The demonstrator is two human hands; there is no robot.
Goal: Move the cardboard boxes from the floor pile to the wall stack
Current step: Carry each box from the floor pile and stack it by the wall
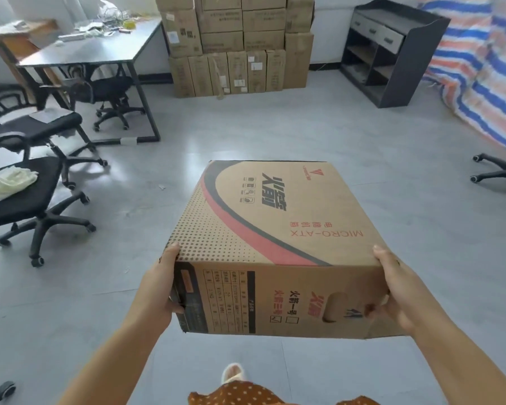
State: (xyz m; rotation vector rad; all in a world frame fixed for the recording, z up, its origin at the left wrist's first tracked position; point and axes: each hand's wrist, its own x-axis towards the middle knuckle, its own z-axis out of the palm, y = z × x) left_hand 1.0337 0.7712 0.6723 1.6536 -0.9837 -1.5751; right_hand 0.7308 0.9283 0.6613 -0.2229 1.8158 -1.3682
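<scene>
A printed brown cardboard box (pixel 272 229) marked MICRO-ATX hangs in the air in front of me, above the floor. My left hand (pixel 162 285) grips its near left corner, thumb on the top edge. My right hand (pixel 398 290) holds the near right corner, fingers curled round the side. The wall stack (pixel 240 42) of plain cardboard boxes rises at the far wall, straight ahead, several boxes wide and several rows high.
Grey tiled floor (pixel 275 133) lies between me and the stack. Black office chairs (pixel 32 185) and a dark desk (pixel 100 51) stand on the left. A dark cabinet (pixel 392 51) and a striped tarp (pixel 485 68) are on the right, with a chair base (pixel 500 171) nearby.
</scene>
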